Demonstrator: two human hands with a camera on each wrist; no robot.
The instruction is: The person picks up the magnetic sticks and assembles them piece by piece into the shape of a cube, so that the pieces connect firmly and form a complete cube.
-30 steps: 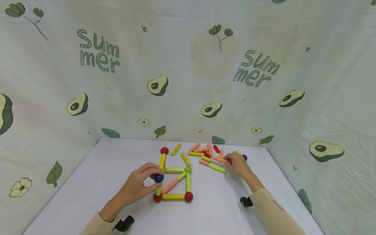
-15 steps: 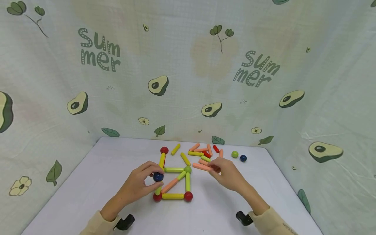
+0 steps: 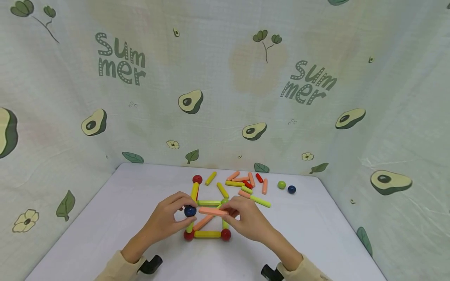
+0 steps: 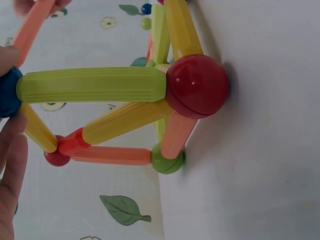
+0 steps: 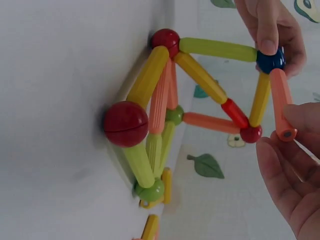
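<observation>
My left hand [image 3: 168, 216] pinches a dark blue ball [image 3: 190, 211] at the upper near-left corner of a frame of magnetic rods and balls. From that ball a lime rod [image 4: 92, 85] runs down to a red ball [image 4: 198, 86] on the table, and a yellow rod [image 5: 259, 100] leads to a raised red ball [image 5: 251, 133]. My right hand [image 3: 249, 220] pinches a peach rod [image 3: 211, 211] between thumb and fingers. One end of this rod is at the blue ball; whether they touch I cannot tell. A green ball [image 5: 150, 190] joins rods at the base.
Loose peach, yellow, red and lime rods lie behind the frame, among them a yellow rod [image 3: 222, 190] and a lime rod [image 3: 261, 201]. Farther right are a loose green ball [image 3: 281, 185] and a blue ball [image 3: 291, 189]. A printed cloth [image 3: 225, 78] hangs behind the table.
My right hand has picked up a peach rod from the pile and carried it left to the blue ball. The left hand stays in place, holding the ball.
</observation>
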